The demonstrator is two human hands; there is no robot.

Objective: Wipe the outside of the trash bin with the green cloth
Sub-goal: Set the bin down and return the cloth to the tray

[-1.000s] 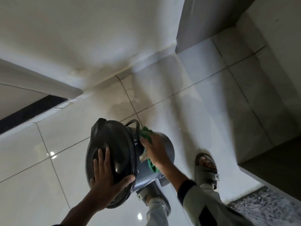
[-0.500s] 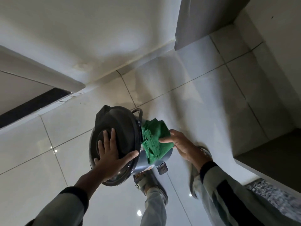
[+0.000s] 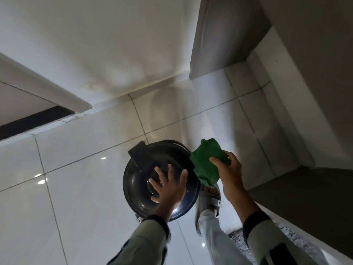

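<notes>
A round dark grey trash bin (image 3: pixel 137 180) with a glossy lid and a black hinge block stands upright on the tiled floor, seen from straight above. My left hand (image 3: pixel 169 185) lies flat on the lid with its fingers spread. My right hand (image 3: pixel 228 170) pinches the bunched green cloth (image 3: pixel 205 164), which hangs just off the bin's right rim. The bin's side walls are hidden under the lid.
White glossy floor tiles (image 3: pixel 86 197) surround the bin. My sandalled foot (image 3: pixel 212 199) stands right of the bin. A white wall (image 3: pixel 95 44) rises behind, a grey pillar (image 3: pixel 219 35) at the back right, a dark cabinet (image 3: pixel 305 197) and speckled mat (image 3: pixel 238 240) at right.
The bin went from tilted on its side to upright. My right hand pulled the cloth off the bin's wall and lifted it to the right rim. My left hand stayed on the lid.
</notes>
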